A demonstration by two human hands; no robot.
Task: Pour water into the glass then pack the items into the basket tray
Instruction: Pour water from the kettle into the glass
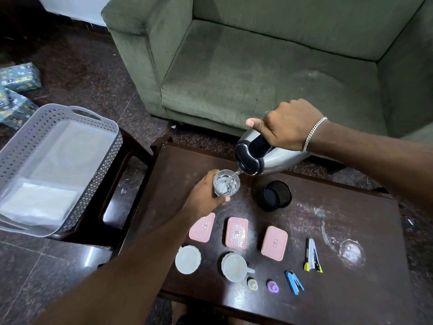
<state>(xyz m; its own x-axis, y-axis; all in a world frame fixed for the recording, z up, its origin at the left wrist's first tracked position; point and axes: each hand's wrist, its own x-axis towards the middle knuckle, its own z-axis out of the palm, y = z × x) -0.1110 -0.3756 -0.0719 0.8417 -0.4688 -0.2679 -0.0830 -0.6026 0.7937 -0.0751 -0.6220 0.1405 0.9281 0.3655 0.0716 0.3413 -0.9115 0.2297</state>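
My right hand [288, 125] grips the handle of a steel jug with a black lid [257, 156], tilted down to the left. A thin stream of water runs from its spout into a clear glass [226, 182] standing on the dark table [328, 219]. My left hand [203, 193] holds the glass from its left side, fingers curled round it. The grey perforated basket tray [103, 146] sits on a low stool to the left, with a white folded sheet inside.
On the table lie a black mesh cup [274, 195], three pink-lidded boxes [236, 232], a white lid [188, 259], a white cup [234, 267], two small bottles [272, 285], a stapler [312, 255], a blue clip [294, 282] and a clear lid [351, 250]. A green sofa [269, 66] stands behind.
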